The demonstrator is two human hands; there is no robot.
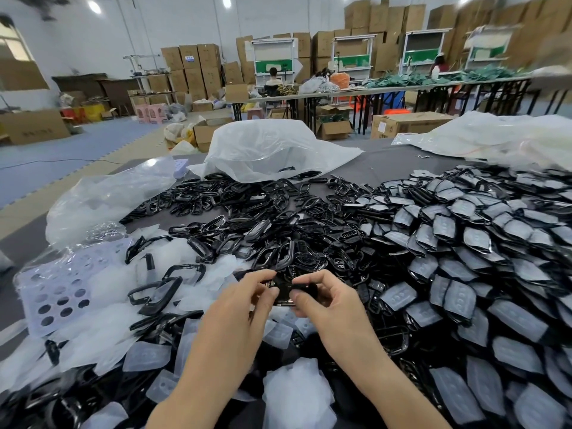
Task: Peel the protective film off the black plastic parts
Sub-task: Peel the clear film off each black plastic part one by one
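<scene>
At the far left, loose peeled films [102, 332] lie in a pale drift across the grey table [387, 165], over and around a lilac punched sheet [58, 292]; this reads as waste from finished pieces. Just right of it, through the middle, a heap of bare black parts [247, 218] spreads back toward a crumpled white bag [272, 147]. These look glossy and carry no film, so I judge them done.

In front of that heap, the 2 hands meet on 1 black part [286, 287], held above the pile. The left hand [244, 300] pinches its left end with curled fingers and thumb, and the right hand [322, 297] pinches its right end the same way. Whether film still clings to this piece is too small to tell.

To the right, a broad mound of film-covered parts [464, 243] fills the table to the frame edge. It looks at least as large as the bare heap, so much of the work seems left.
</scene>
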